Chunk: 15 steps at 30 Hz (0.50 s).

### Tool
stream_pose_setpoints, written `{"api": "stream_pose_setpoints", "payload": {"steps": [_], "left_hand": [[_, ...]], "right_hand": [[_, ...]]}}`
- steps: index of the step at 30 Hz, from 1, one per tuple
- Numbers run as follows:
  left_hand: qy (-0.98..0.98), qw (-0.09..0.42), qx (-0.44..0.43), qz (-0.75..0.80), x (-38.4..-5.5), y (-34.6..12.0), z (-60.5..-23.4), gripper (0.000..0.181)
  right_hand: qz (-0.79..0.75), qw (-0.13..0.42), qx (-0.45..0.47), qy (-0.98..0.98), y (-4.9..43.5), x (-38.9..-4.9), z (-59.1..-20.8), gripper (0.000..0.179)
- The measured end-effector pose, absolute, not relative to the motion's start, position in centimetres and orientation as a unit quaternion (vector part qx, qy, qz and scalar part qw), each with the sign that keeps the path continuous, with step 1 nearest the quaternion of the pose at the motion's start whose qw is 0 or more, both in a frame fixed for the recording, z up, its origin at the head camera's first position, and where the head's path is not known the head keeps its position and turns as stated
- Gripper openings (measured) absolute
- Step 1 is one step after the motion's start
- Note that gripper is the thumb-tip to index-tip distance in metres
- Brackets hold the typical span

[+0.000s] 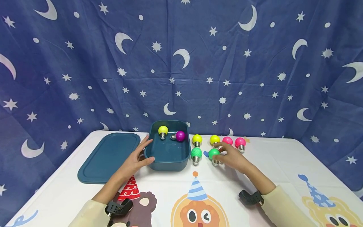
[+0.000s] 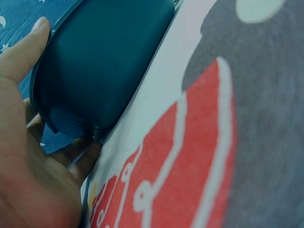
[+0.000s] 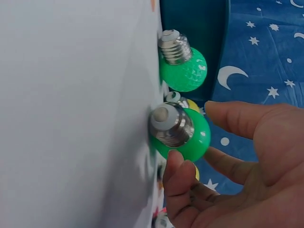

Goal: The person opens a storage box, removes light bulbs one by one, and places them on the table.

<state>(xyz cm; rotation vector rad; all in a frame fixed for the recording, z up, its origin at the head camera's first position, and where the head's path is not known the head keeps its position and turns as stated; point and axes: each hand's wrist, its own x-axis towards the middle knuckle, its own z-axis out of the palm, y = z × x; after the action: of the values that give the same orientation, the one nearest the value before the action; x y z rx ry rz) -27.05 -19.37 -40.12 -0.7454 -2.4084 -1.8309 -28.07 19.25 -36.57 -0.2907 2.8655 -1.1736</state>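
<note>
A dark teal box stands open-topped on the table, with a yellow bulb and a purple bulb lying inside. My left hand rests spread against the box's left side and near corner, its thumb along the rim in the left wrist view. Around a smooth green bulb, my right hand has its fingers and thumb spread. The thumb looks apart from the bulb; whether the fingertips touch it I cannot tell. A textured green bulb lies between this bulb and the box.
Behind the green bulbs are two yellow bulbs. Two pink bulbs lie farther right, one partly hidden by my right hand. Left of the box lies a flat teal lid. A blue star-and-moon curtain hangs behind the table.
</note>
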Motion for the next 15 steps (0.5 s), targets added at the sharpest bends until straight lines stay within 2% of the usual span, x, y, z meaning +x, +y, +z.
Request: {"api": "stream_pose_setpoints", "payload": {"steps": [6,15], "left_hand": [[-0.779,0.015,-0.233,-0.582,-27.2,-19.3,-40.2,0.07],[-0.782,0.016,-0.228,-0.58,-27.2,-19.3,-40.3,0.071]], "right_hand": [[-0.373,-0.005,-0.1,0.922,19.6,-28.0,-35.5,0.051],[-0.404,0.005,-0.101,0.909,17.3,-28.0,-34.0,0.051]]}}
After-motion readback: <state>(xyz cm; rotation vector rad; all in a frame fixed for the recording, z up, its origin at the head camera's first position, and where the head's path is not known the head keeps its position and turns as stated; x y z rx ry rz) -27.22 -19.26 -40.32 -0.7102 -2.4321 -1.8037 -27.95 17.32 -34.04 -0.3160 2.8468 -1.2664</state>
